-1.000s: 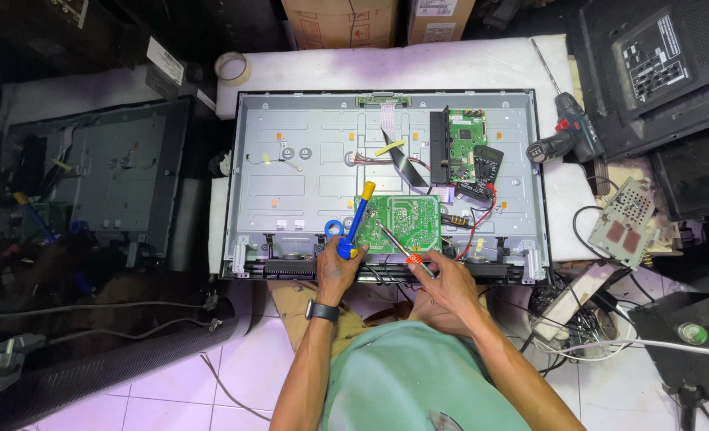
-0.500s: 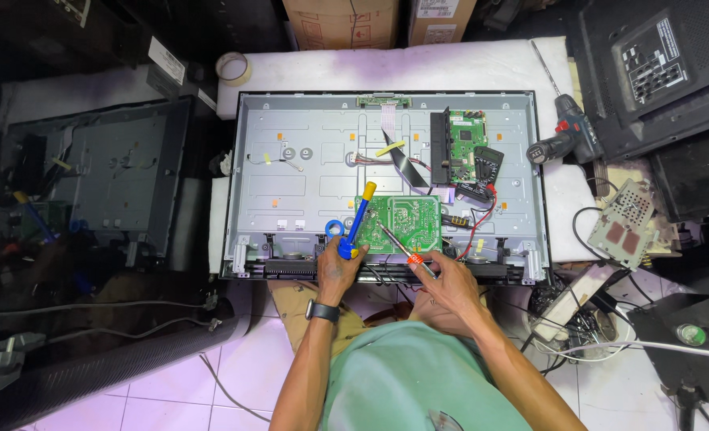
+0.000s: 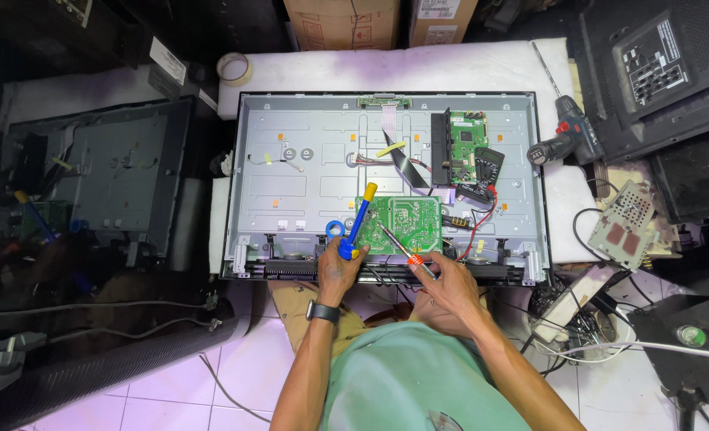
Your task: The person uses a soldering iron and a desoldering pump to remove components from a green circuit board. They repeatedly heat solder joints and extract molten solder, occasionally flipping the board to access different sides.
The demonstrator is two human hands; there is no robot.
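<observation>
- Left hand [image 3: 337,270] closed around blue-and-yellow desoldering pump [image 3: 358,222], tip resting on left edge of green circuit board [image 3: 404,225].
- Right hand [image 3: 448,281] gripping red-handled soldering iron [image 3: 400,247], tip touching same board, just right of pump.
- Board mounted low and central in opened television back panel [image 3: 290,183], flat on white padding [image 3: 386,68].
- Cordless drill [image 3: 566,137] at panel's right edge, well apart from both hands.

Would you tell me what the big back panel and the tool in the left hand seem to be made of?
The back panel looks like bare sheet metal: dull grey, with stamped ribs and screw holes. The tool held by the left hand looks like plastic: glossy blue body with a yellow tip, probably a desoldering pump. The right hand holds a thin tool with a red handle, apparently translucent plastic.
</observation>
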